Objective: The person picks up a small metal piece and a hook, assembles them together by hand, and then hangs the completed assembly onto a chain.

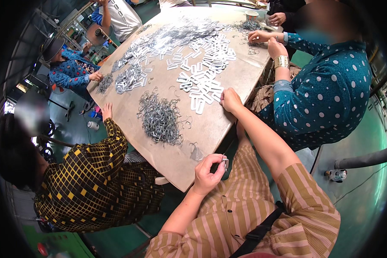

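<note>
My left hand (207,175) is closed in a pinch beyond the near right edge of the table, over my lap. Between its thumb and fingertips is a small silver metal piece (225,163) with a thin pin-like end sticking out. My right hand (231,100) reaches forward to the right edge of the table, fingers curled. It touches the near end of a spread of flat, slotted silver plates (200,105); whatever its fingertips grip is hidden. Left of the plates lies a heap of bent metal wire hooks (160,118), with a few loose ones around it.
The brown-covered table (241,81) carries more plates and hook piles farther off. A person in dotted teal (318,92) works close on my right. Another in a black-and-yellow sleeve (90,172) sits at left, a hand on the table edge. More people work at the far sides.
</note>
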{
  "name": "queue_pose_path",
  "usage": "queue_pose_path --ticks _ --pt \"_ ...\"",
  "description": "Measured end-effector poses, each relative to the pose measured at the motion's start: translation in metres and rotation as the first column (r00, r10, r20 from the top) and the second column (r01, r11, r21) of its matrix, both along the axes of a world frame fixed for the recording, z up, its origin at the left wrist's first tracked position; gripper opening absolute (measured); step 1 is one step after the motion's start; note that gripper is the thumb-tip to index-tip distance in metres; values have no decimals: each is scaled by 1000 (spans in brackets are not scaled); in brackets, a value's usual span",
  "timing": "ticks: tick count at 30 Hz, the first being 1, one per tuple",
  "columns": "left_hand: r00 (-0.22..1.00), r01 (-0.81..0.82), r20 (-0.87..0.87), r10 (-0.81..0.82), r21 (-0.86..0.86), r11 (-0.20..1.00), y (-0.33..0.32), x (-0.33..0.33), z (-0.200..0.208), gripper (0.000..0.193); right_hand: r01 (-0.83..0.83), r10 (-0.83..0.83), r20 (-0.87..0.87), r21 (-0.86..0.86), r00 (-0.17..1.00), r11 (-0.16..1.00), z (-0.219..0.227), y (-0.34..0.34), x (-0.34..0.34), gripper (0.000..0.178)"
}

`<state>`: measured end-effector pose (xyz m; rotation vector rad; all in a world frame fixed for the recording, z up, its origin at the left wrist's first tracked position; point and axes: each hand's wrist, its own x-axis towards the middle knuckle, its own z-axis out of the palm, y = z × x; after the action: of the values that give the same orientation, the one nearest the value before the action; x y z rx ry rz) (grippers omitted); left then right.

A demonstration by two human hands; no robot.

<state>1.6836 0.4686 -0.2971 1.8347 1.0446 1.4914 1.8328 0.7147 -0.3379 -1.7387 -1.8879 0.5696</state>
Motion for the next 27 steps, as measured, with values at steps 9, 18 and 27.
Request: queue_pose_path --ticks 9,18,27 --pt "999 -16 -41 14 -43 999 -4 -4 -3 10 -32 38 -54 115 998 993 6 2 -4 15" --pt "993 -120 -7 120 -149 982 12 -7 -8 8 -402 275 -706 -16 653 915 58 -72 4 21" --pt "986 -165 -65 156 -167 972 39 7 -13 9 -432 337 -644 11 687 902 78 -133 34 29"
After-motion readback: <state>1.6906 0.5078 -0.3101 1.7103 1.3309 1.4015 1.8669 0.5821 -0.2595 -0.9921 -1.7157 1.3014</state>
